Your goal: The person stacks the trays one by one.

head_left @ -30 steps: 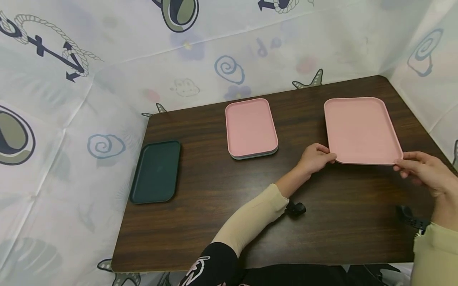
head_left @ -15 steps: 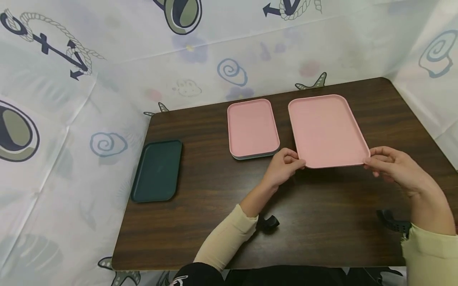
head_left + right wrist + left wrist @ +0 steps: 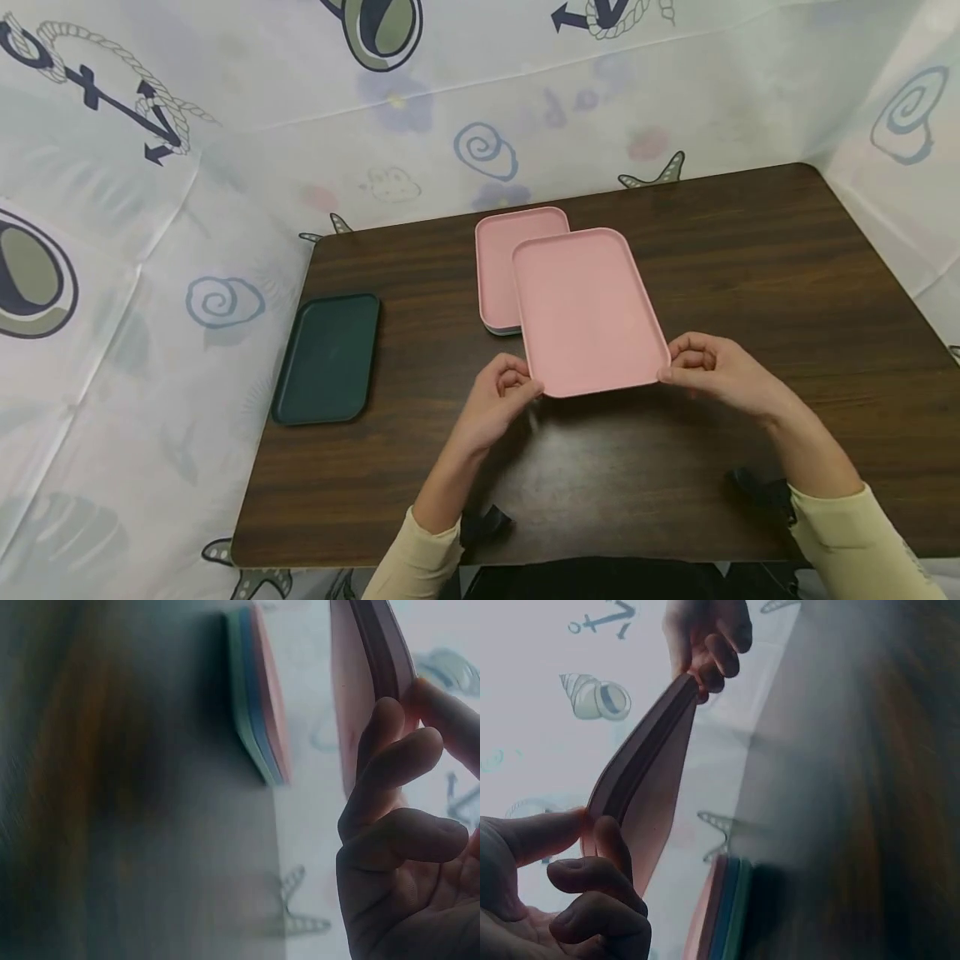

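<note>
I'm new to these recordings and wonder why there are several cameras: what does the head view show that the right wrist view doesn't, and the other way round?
Only the head view shows the dark green tray, the whole table and the left hand. Only the right wrist view shows that the stack has blue and green trays under its pink top one. Both show the right hand gripping the pink tray, lifted clear of the stack.

1. The pink tray (image 3: 587, 310) is a flat rectangle with rounded corners and a low raised rim, plain and bare inside.
2. It is held off the table by its two near corners, its far end over part of the stack of trays (image 3: 498, 267).
3. That stack lies flat, pink on top, with blue and green edges beneath.
</note>
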Demonstrator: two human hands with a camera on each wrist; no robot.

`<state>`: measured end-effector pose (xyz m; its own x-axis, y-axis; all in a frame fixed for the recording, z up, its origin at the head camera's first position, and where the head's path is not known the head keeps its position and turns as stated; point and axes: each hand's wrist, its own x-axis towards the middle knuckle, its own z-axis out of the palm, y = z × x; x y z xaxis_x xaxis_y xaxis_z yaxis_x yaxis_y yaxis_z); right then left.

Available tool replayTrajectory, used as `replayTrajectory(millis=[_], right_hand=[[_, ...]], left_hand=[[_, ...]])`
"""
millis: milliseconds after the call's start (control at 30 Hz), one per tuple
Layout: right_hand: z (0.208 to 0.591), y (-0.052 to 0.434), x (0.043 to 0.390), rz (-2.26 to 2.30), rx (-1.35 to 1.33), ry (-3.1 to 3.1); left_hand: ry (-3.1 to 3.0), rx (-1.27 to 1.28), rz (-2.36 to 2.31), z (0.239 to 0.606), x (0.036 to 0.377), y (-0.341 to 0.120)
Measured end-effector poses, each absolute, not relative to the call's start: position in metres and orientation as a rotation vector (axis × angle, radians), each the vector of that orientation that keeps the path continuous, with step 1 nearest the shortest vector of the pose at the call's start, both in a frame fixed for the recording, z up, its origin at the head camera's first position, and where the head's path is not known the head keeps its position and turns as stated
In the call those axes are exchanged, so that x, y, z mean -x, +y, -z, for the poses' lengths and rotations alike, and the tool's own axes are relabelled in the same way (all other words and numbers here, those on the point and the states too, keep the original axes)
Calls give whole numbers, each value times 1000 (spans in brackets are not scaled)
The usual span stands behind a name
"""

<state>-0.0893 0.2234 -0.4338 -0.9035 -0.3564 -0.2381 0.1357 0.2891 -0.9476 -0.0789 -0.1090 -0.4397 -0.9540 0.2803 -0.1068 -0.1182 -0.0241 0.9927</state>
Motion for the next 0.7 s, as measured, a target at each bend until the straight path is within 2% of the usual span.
replayTrajectory(millis=[367, 700], right_hand=[[461, 175, 77, 1663, 324, 2027], [478, 162, 74, 1626, 315, 2032]], left_hand=[[2038, -38, -1952, 459, 40, -164], [2020, 29, -1926, 478, 37, -175]])
